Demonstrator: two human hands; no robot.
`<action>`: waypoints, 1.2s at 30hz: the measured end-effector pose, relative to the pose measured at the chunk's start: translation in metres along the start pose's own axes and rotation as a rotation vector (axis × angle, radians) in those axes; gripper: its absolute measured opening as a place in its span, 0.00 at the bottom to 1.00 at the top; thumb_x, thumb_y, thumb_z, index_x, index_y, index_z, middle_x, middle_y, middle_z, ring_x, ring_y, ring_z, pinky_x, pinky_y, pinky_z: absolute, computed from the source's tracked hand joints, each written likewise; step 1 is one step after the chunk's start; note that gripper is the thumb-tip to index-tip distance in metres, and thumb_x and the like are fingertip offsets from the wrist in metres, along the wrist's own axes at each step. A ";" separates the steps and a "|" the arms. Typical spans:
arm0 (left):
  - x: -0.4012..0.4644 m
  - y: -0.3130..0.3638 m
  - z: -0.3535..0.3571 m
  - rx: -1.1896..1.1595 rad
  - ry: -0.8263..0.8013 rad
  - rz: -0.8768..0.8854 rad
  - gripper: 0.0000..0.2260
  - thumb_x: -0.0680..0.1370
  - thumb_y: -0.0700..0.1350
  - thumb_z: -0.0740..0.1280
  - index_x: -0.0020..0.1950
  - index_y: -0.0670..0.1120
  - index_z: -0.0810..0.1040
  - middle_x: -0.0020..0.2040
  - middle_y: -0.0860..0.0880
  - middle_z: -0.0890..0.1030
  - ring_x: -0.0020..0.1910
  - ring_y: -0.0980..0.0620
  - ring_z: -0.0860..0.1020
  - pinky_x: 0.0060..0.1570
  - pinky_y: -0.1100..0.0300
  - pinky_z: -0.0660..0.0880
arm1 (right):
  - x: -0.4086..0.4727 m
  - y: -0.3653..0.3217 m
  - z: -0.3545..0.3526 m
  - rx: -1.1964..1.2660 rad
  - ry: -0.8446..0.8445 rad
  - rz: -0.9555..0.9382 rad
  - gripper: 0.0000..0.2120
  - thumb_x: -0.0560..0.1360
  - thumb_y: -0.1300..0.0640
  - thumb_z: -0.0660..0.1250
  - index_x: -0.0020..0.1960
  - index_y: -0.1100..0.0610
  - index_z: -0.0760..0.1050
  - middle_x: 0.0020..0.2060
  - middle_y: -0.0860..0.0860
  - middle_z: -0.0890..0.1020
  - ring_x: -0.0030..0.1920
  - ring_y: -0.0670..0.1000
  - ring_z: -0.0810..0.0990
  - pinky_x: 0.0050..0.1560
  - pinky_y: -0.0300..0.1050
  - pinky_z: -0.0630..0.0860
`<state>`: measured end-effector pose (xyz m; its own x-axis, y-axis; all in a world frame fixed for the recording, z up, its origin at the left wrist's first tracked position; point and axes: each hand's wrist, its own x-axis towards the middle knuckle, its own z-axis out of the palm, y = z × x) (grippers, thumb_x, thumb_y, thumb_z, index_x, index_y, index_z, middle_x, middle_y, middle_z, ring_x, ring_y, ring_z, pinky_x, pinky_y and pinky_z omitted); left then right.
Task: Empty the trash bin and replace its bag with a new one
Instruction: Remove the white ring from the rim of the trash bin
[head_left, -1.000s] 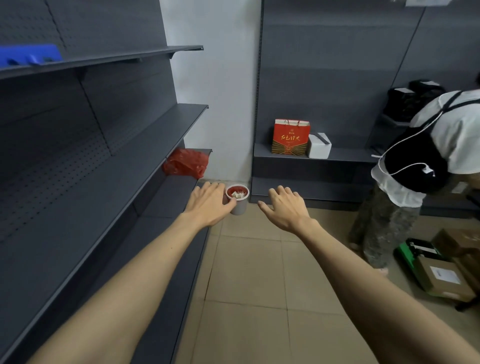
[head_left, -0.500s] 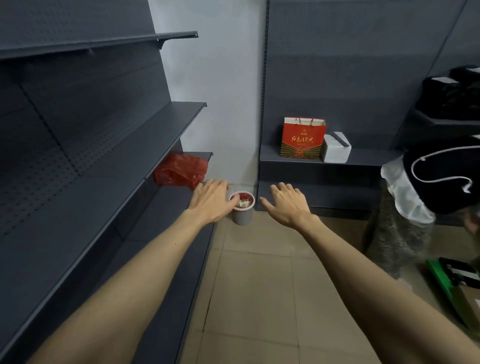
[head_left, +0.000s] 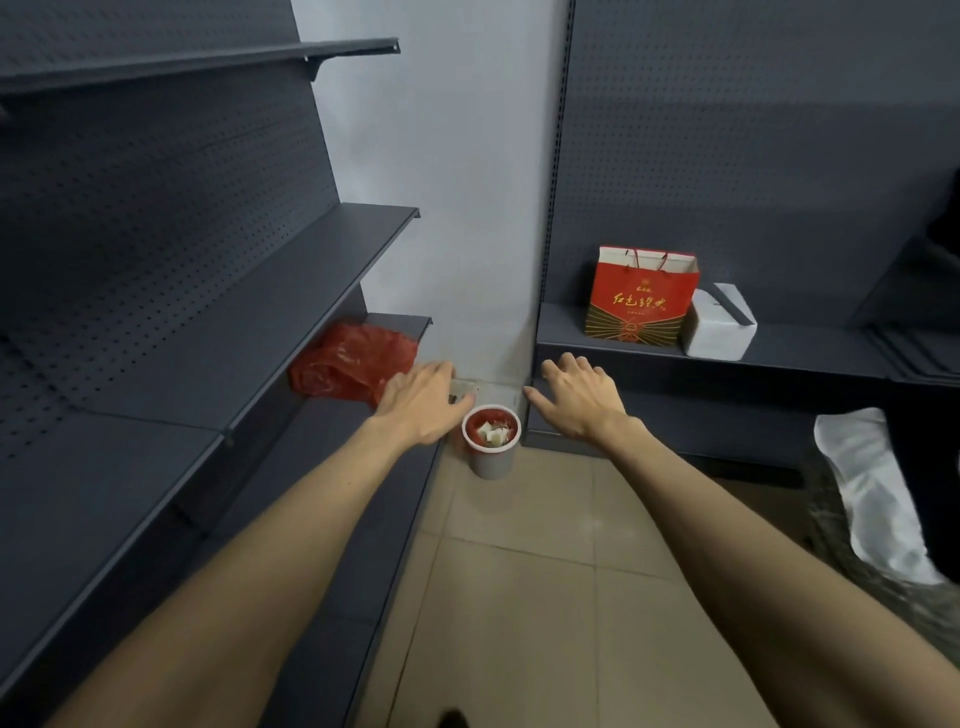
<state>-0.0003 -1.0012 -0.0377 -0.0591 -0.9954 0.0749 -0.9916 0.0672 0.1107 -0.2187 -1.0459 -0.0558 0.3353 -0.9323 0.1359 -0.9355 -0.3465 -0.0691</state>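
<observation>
- Trash bin (head_left: 491, 441) is standing upright on the tiled floor (head_left: 519, 597) in the corner, between the 2 shelving units, its red liner folded over the rim and white scraps lying inside.
- Left hand (head_left: 421, 402) is reaching out with fingers straight and spread, holding nothing; in this view its thumb is appearing just beside the bin's rim, though contact cannot be confirmed.
- Right hand (head_left: 579, 397) is also stretching forward, fingers relaxed and apart, gripping nothing, sitting above and to the right of the bin.
- Both hands are probably flanking the bin to take hold of it or its liner from 2 sides; emptying is not yet begun.
- Red plastic bag (head_left: 348, 366) is lying crumpled on the lower left shelf (head_left: 395, 322), near the bin, possibly the fresh liner kept within reach.
- Red gift bag (head_left: 641, 296) is standing on the right shelf (head_left: 805, 353), touching a white box (head_left: 719, 327); it is carrying gold Chinese script, too small to read reliably.
- No brand is showing on the bin.
</observation>
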 end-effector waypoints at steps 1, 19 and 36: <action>0.015 -0.002 0.003 0.004 -0.006 -0.003 0.22 0.79 0.60 0.56 0.63 0.44 0.73 0.61 0.43 0.78 0.60 0.42 0.75 0.58 0.47 0.71 | 0.014 0.003 0.004 0.001 -0.007 -0.002 0.26 0.79 0.38 0.53 0.64 0.58 0.71 0.59 0.59 0.76 0.59 0.59 0.75 0.59 0.55 0.72; 0.356 -0.087 0.083 -0.027 -0.054 0.014 0.23 0.80 0.60 0.56 0.64 0.45 0.73 0.61 0.44 0.78 0.60 0.44 0.75 0.57 0.48 0.71 | 0.321 0.069 0.103 -0.003 -0.163 0.047 0.25 0.80 0.39 0.52 0.63 0.58 0.70 0.60 0.59 0.76 0.61 0.59 0.74 0.60 0.55 0.72; 0.514 -0.088 0.202 -0.027 -0.125 -0.049 0.23 0.81 0.60 0.58 0.65 0.43 0.73 0.62 0.42 0.79 0.58 0.43 0.78 0.53 0.50 0.76 | 0.474 0.147 0.226 0.052 -0.273 -0.004 0.23 0.81 0.42 0.54 0.62 0.60 0.71 0.59 0.59 0.77 0.59 0.60 0.76 0.60 0.55 0.72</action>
<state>0.0330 -1.5328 -0.2090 -0.0258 -0.9981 -0.0554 -0.9903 0.0179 0.1381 -0.1726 -1.5620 -0.2246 0.3630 -0.9221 -0.1343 -0.9296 -0.3484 -0.1206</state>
